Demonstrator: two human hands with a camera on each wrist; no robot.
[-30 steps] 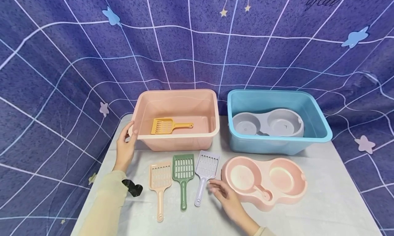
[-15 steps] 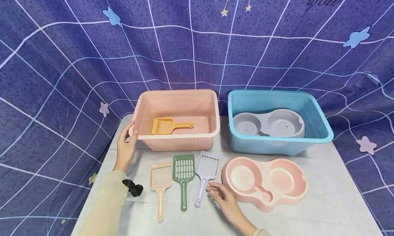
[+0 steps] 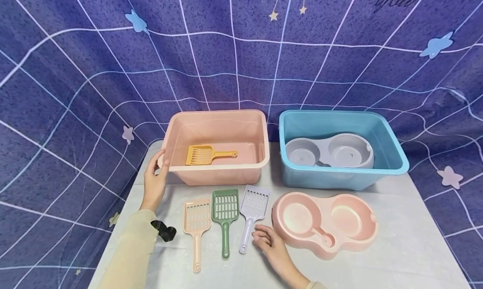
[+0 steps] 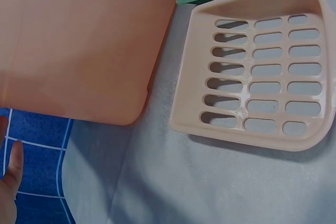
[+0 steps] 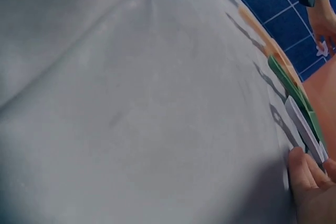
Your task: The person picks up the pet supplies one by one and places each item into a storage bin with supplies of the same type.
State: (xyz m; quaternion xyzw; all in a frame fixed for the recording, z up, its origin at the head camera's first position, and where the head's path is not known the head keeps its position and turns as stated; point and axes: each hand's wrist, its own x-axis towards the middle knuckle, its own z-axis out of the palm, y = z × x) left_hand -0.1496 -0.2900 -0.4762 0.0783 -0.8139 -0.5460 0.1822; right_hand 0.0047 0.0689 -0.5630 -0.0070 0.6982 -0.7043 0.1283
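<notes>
My left hand [image 3: 154, 184] touches the front left rim corner of a pink litter box [image 3: 222, 176], its thumb extended in the left wrist view. A yellow litter scoop [image 3: 200, 155] lies inside that box. In front of it lie three more litter scoops: beige [image 3: 197, 222], green [image 3: 225, 209] and lavender [image 3: 249, 220]. Their handles point toward me. My right hand [image 3: 277, 249], fingers loosely bent, is close beside the lavender scoop's handle. In the right wrist view its fingertips [image 5: 297, 156] appear near that handle. Right of this hand stands a pink double pet bowl [image 3: 327, 222].
A blue litter box [image 3: 324, 180] stands at the back right with a grey double pet bowl [image 3: 322, 144] inside. Both boxes stand close to a purple-blue curtain [image 3: 211, 54]. A pale cloth covers the table [image 3: 396, 247].
My right hand has shifted slightly left and toward me, its fingers a little more bent. My left hand and the scoops, boxes and bowls have stayed in place.
</notes>
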